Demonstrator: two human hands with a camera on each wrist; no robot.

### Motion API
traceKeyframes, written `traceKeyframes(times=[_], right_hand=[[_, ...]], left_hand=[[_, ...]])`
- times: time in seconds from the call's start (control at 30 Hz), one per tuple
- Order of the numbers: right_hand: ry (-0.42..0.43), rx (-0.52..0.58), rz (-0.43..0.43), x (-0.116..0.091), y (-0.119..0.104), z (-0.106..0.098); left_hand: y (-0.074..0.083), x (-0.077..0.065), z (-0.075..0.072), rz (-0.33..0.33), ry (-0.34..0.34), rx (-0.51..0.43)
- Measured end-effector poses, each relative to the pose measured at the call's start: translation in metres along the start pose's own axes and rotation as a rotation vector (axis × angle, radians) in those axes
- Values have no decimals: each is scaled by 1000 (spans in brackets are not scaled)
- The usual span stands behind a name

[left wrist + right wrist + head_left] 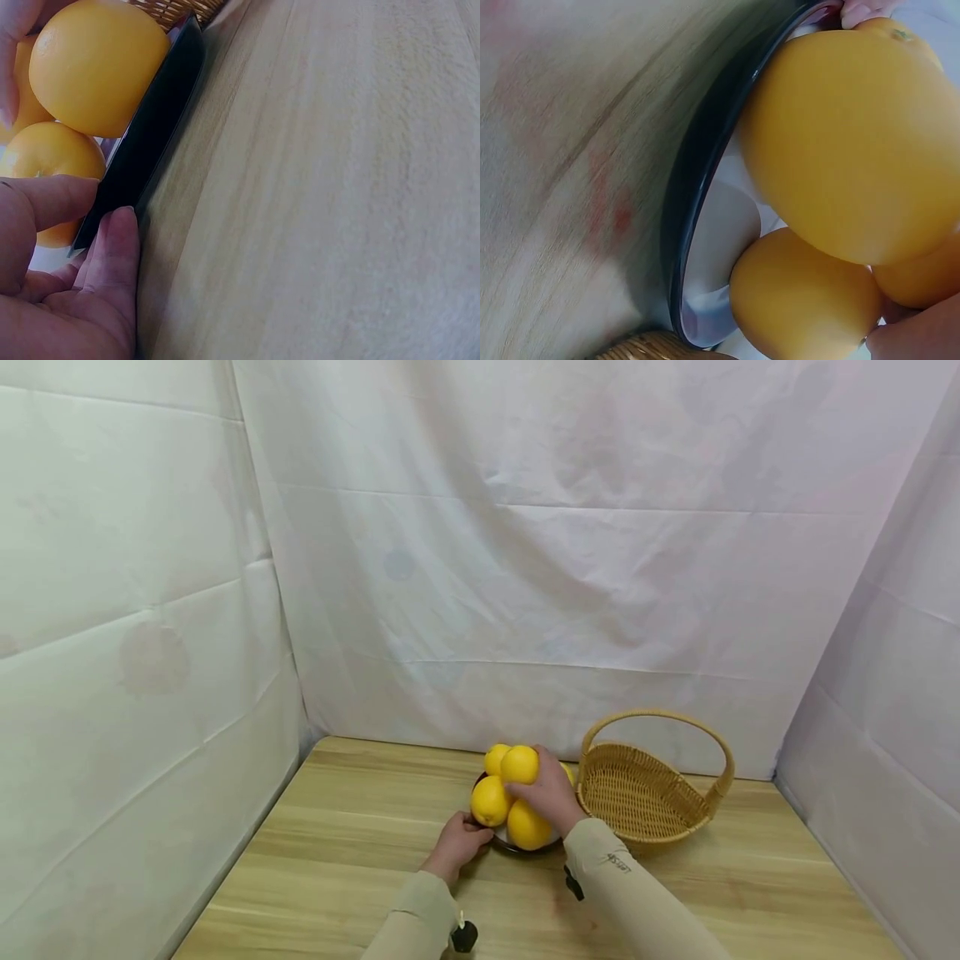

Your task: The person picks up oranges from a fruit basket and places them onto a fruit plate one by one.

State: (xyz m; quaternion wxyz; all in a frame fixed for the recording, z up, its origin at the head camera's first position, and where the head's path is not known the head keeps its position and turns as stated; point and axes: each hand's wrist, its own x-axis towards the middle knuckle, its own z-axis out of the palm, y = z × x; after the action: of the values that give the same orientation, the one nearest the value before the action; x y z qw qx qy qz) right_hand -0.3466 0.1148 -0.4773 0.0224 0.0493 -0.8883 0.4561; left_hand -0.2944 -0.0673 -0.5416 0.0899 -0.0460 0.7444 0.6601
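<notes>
Several oranges (491, 801) are piled on a dark-rimmed plate (517, 850) with a pale inside. My left hand (459, 843) pinches the plate's near-left edge; in the left wrist view its thumb lies on the rim and its fingers are beneath the dark underside (150, 127). Over the pile, my right hand (551, 793) grips the topmost orange (520, 765), its thumb below and fingers round the right side. A big orange (855, 142) fills much of the right wrist view, where only a bit of the right hand (922, 334) shows at lower right.
To the right of the plate, close beside it, stands a wicker basket (637, 793) with a tall arched handle (660, 714). Both rest on a wooden table (337, 843). White cloth walls (525, 585) enclose the back and sides.
</notes>
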Motion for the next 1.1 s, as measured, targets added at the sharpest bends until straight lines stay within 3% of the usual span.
traceKeyframes(times=[0.33,0.83,1.1], right_hand=[[13,-53,-55,1,7,0],[5,-115,-42,-2,8,-2],[-21,-40,-48,-10,5,-3]], left_hand=[[0,-1,2,-3,-5,9],[-5,5,4,-13,-13,13],[-7,9,-5,-6,-2,12]])
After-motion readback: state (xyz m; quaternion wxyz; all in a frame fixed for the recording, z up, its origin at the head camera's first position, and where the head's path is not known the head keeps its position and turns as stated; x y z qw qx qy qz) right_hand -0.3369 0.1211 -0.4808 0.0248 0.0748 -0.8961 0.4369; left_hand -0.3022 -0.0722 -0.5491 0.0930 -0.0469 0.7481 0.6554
